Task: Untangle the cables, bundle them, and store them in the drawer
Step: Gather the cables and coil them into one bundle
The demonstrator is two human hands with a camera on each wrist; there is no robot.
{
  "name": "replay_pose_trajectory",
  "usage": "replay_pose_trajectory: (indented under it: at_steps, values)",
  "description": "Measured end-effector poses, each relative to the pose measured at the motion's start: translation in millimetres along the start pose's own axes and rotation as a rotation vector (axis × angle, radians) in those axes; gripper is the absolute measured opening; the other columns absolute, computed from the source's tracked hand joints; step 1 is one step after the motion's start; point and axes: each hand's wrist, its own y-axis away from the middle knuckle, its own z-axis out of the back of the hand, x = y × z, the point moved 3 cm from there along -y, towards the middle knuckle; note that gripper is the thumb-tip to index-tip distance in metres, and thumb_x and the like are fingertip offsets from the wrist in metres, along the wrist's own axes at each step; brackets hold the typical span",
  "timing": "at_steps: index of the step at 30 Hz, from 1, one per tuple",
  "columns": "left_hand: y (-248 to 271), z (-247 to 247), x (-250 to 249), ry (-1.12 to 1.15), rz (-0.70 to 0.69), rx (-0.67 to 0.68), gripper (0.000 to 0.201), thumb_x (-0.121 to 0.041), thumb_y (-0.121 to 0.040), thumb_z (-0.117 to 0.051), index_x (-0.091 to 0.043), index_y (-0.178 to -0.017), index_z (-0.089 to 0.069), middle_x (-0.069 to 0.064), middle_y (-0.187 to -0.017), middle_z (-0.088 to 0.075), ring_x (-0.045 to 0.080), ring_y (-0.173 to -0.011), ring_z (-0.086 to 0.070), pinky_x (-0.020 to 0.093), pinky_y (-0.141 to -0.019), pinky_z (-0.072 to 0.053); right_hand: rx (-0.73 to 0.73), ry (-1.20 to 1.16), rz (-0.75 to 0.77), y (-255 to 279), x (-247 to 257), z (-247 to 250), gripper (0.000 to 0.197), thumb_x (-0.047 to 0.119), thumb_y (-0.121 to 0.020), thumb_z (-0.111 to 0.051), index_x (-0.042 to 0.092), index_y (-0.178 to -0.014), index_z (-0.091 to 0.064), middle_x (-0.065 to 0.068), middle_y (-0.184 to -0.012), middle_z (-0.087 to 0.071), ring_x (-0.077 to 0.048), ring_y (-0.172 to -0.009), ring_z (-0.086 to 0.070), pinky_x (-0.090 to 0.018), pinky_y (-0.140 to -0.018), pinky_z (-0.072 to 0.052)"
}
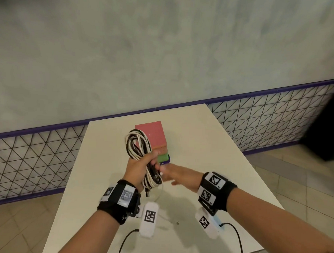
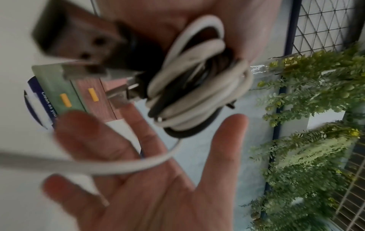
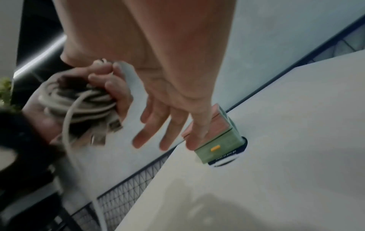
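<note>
Your left hand [image 1: 138, 168] has its fingers [image 3: 107, 81] curled round a bundle of cables [image 1: 141, 156], white and black strands coiled together. The bundle is held in the air above the tabletop [image 1: 209, 148], in front of the small drawer unit [image 1: 152, 137]. Its long axis runs roughly away from you: the looped end points up and toward the wall, the short end hangs past the wrist toward you. Several USB plugs [image 3: 114, 125] stick out of the lower end, and one loose white strand [image 2: 138, 165] trails from it across the right palm in the left wrist view.

Your right hand [image 1: 179, 175] is released, fingers straight and spread, holding nothing. It sits just beside the bundle's lower end. Whether it touches the cables cannot be told.

The drawer unit stands on the tabletop: pink top, pink drawer, green drawer [image 3: 219, 148] below, each front with a small yellow pull. Both drawers look closed. Under it lies a dark blue and white round sticker [image 2: 39, 100]; readable text begins "Clean as you", the rest hidden.

Both wrists carry black bands with square printed markers [image 1: 214, 180].
</note>
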Motion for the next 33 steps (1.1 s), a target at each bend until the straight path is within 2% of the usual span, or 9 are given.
replay_pose_trajectory:
  at_steps: [3,7,9,15,17,20,24,27,33]
  values:
    - [-4.1,-2.2,-1.0,0.041,0.012,0.041,0.021,-0.022,-0.082,-0.069,-0.005,-0.072,-0.061,0.001,-0.052,-0.042,0.014,-0.043,-0.045,0.025,-0.046,-0.046,0.025,-0.048,-0.073,-3.6,-17.7,-13.7,0.074,0.081,-0.071,-0.032,0.028,-0.119,-0.052,0.001,-0.105,-0.069,-0.009,-0.103,-0.063,-0.037,-0.103,-0.041]
    - [-3.6,-4.8,1.5,-0.052,-0.015,0.001,0.047,-0.042,-0.063,-0.079,-0.015,-0.051,-0.043,0.000,-0.046,-0.037,0.014,-0.041,-0.039,0.024,-0.044,-0.040,-0.028,-0.299,-0.052,-3.5,-19.7,-17.7,0.056,0.066,-0.088,-0.037,0.015,-0.103,-0.056,-0.009,-0.068,-0.056,-0.019,-0.062,-0.066,-0.028,-0.074,-0.052]
    - [-2.3,-6.3,2.8,-0.076,-0.025,-0.034,0.051,-0.043,-0.067,-0.079,-0.015,-0.047,-0.040,0.001,-0.044,-0.036,0.016,-0.039,-0.038,0.024,-0.044,-0.041,-0.035,-0.306,-0.061,-0.8,-20.1,-17.8,0.045,0.060,-0.091,-0.040,0.017,-0.095,-0.052,-0.005,-0.071,-0.052,-0.018,-0.051,-0.060,-0.028,-0.065,-0.048]
    - [-7.3,0.2,4.4,-0.148,-0.026,-0.214,0.054,-0.051,-0.069,-0.076,-0.018,-0.039,-0.046,0.003,-0.043,-0.044,0.023,-0.048,-0.043,0.035,-0.063,-0.046,-0.069,-0.295,-0.022,0.6,-26.1,-16.1,0.026,0.038,-0.098,-0.042,0.018,-0.109,-0.055,-0.002,-0.090,-0.069,-0.013,-0.080,-0.063,-0.025,-0.075,-0.044]
    - [-8.7,2.6,5.8,-0.078,0.004,-0.273,0.055,-0.052,-0.073,-0.075,-0.019,-0.039,-0.048,0.002,-0.041,-0.045,0.022,-0.046,-0.045,0.034,-0.063,-0.047,-0.079,-0.489,-0.005,1.2,-26.7,-11.8,0.022,0.026,-0.098,-0.048,0.013,-0.116,-0.053,-0.004,-0.070,-0.066,-0.020,-0.074,-0.067,-0.028,-0.078,-0.048]
    - [-8.7,3.8,7.2,0.040,0.022,-0.289,0.049,-0.048,-0.083,-0.066,-0.015,-0.051,-0.049,-0.001,-0.042,-0.046,0.018,-0.043,-0.048,0.031,-0.059,-0.048,-0.160,-0.553,-0.033,0.8,-28.9,-2.2,0.015,0.019,-0.097,-0.050,0.012,-0.111,-0.053,0.001,-0.054,-0.043,-0.017,-0.046,-0.053,-0.023,-0.051,-0.045]
    - [-15.2,11.4,3.3,0.239,0.027,-0.297,0.042,-0.045,-0.090,-0.058,-0.016,-0.063,-0.045,-0.003,-0.048,-0.045,0.015,-0.041,-0.050,0.025,-0.049,-0.049,-0.315,-0.324,0.001,1.4,-41.9,13.1,0.009,0.020,-0.097,-0.049,0.014,-0.103,-0.051,0.003,-0.052,-0.034,-0.009,-0.041,-0.025,-0.017,-0.039,-0.021]
    - [-19.6,16.7,-2.8,0.284,0.010,-0.348,0.042,-0.046,-0.092,-0.055,-0.017,-0.064,-0.042,-0.005,-0.043,-0.045,0.014,-0.039,-0.052,0.021,-0.045,-0.049,-0.390,0.004,0.042,2.2,-57.8,12.9,0.012,0.020,-0.099,-0.044,0.022,-0.096,-0.056,-0.004,-0.057,-0.047,-0.012,-0.049,-0.037,-0.017,-0.050,-0.036]
    - [-12.1,11.9,4.2,0.054,-0.019,-0.452,0.040,-0.046,-0.090,-0.058,-0.014,-0.067,-0.051,-0.005,-0.043,-0.054,0.013,-0.039,-0.053,0.025,-0.051,-0.045,0.036,0.707,0.038,-9.6,-27.6,-13.5,0.033,0.018,-0.099,-0.041,0.019,-0.126,-0.059,-0.012,-0.114,-0.067,-0.025,-0.102,-0.059,-0.021,-0.083,-0.038]
